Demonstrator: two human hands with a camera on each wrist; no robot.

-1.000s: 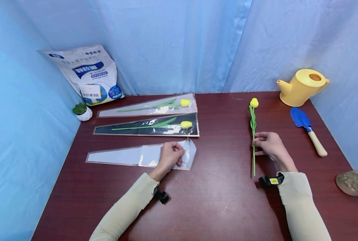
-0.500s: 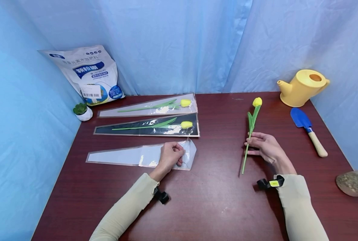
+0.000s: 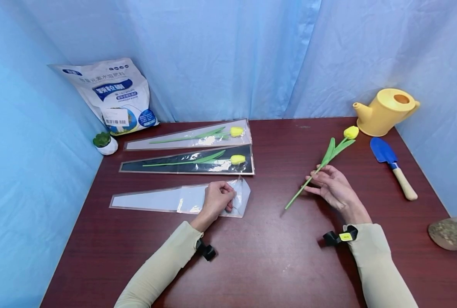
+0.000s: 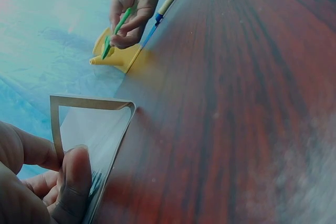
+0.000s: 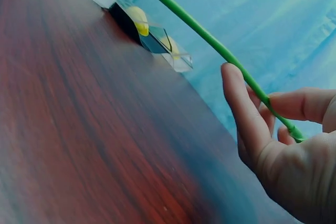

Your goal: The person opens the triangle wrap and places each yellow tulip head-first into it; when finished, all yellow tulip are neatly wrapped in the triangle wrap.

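My left hand (image 3: 218,197) pinches the clear upper layer at the wide end of a white tapered flower sleeve (image 3: 147,201); the left wrist view shows that layer lifted, so the sleeve's mouth (image 4: 94,124) gapes. Over the table's right half, my right hand (image 3: 334,188) holds a yellow artificial tulip (image 3: 351,132) by its green stem (image 5: 194,24), between thumb and fingers. The bloom leans to the back right and the stem's end points front left, towards the sleeve. Behind lie a black sleeve (image 3: 174,167) and another white sleeve (image 3: 166,144), each with a yellow tulip inside.
A fertilizer bag (image 3: 113,96) and a small potted succulent (image 3: 107,144) stand at the back left. At the right are a yellow watering can (image 3: 382,113), a blue trowel (image 3: 384,150) and a clear bag of dried plant matter (image 3: 451,234).
My right hand has turned the tulip from nearly upright in view to a slant, its bloom swinging right and its stem end swinging left. The left hand stays put on the sleeve.
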